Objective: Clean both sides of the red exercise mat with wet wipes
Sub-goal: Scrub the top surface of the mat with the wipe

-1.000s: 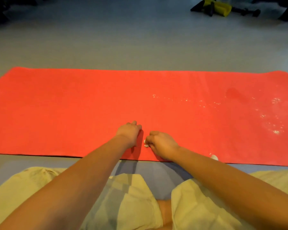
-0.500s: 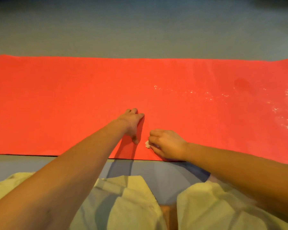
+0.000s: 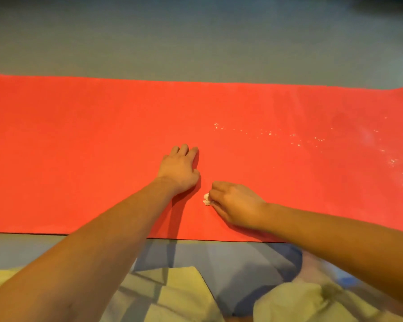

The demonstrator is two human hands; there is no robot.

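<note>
The red exercise mat (image 3: pixel 79 147) lies flat on the grey floor and spans the whole width of the view. My left hand (image 3: pixel 180 169) rests on the mat near its middle, fingers spread forward. Just right of it, my right hand (image 3: pixel 234 205) grips a small crumpled white wet wipe (image 3: pixel 206 199) and holds it against the mat close to the near edge. Only a bit of the wipe shows past my fingers. Pale specks and smears (image 3: pixel 296 138) dot the mat's right part.
Grey floor (image 3: pixel 196 43) stretches beyond the mat's far edge. My knees in pale yellow-green shorts (image 3: pixel 177 296) sit at the bottom of the view, just short of the mat's near edge (image 3: pixel 33 233).
My left hand has slid forward on the mat and flattened. My right hand with the wipe stays near the front edge. The view has tilted down, losing the items at the far floor.
</note>
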